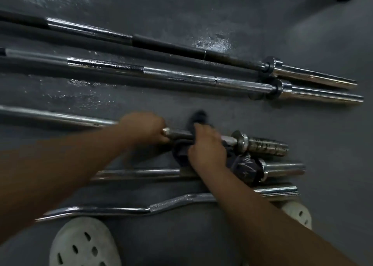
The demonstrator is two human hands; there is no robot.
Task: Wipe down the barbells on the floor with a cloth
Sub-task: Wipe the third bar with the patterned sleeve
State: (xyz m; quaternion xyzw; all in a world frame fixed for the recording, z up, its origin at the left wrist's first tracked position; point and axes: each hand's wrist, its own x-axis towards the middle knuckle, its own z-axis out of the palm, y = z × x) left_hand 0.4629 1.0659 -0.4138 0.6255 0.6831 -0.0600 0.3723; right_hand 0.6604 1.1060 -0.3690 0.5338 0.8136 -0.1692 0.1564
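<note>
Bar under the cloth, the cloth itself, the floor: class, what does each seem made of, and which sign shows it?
Bar: metal, probably chromed steel; bright mirror-like glints.
Cloth: dark soft fabric; it folds and drapes.
Floor: grey, mostly matte, perhaps rubber or coated concrete; patchy wet-looking sheen, so uncertain.

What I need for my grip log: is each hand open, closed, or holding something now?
Left hand: grips the shiny chrome barbell shaft.
Right hand: grips the dark crumpled cloth wrapped on that same shaft.

Bare forearms (60, 165), white perforated clogs (84, 243) on feet.
</note>
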